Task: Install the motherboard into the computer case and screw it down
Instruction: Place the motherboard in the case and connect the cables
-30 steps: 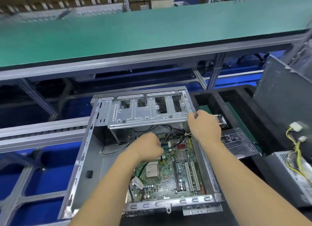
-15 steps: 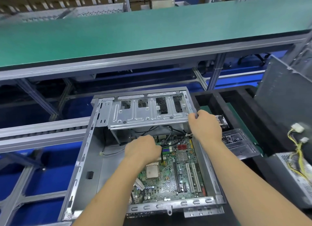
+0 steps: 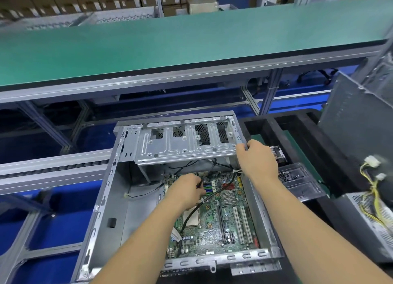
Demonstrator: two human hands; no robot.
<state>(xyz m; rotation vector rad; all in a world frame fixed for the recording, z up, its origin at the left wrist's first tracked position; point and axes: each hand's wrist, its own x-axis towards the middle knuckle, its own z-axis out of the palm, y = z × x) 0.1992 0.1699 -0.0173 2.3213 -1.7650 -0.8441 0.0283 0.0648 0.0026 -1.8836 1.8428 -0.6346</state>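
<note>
An open grey computer case [image 3: 106, 198] lies on its side in front of me. A green motherboard [image 3: 225, 220] sits inside it, towards the right. My left hand [image 3: 185, 188] is down in the case at the board's far edge, fingers closed around a black cable [image 3: 214, 193] that loops across the board. My right hand [image 3: 255, 158] grips the right corner of the silver drive cage [image 3: 182, 145], which stands tilted up over the far end of the case.
A long green-topped bench [image 3: 191, 39] runs across behind the case. To the right are a black tray frame [image 3: 302, 135], a clear plastic parts box [image 3: 297, 181], a power supply [image 3: 372, 226] with yellow wires, and a grey metal panel [image 3: 357, 122]. A roller rail [image 3: 53, 164] runs left.
My left hand has moved a little farther into the case towards the board's far edge, and the black cable now trails across the board. My right hand stays on the drive cage.
</note>
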